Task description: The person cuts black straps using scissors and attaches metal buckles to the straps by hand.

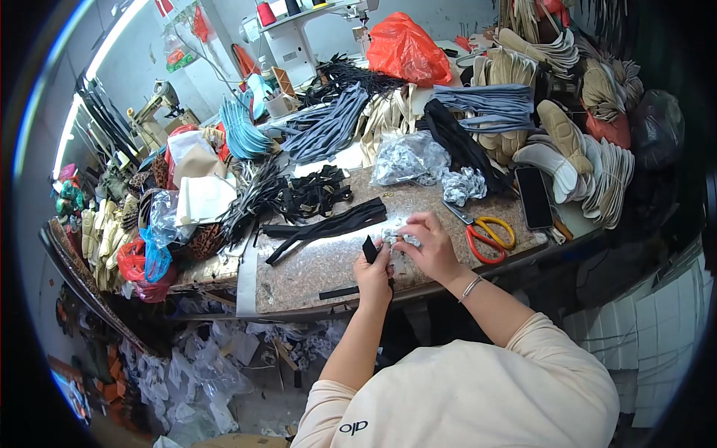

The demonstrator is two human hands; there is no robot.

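My left hand [374,280] is closed round a black strap [369,250], whose end sticks up past the thumb. Close beside it, the fingers of my right hand [435,252] are pinched together at a small silvery-white piece [391,237], too small to name. The two hands almost meet above the speckled worktop [299,278]. Behind them lies a bundle of black strips [328,228], and a short black strip [340,293] rests near the front edge. Scissors [489,237] with red and yellow handles lie to the right of my right hand.
A clear plastic bag [409,158] and a crumpled silvery bundle [464,185] lie behind the hands. A phone [532,197] is at the right, near stacked insoles [609,175]. Blue-grey strips [326,123], a red bag [408,48] and a sewing machine [295,48] stand farther back.
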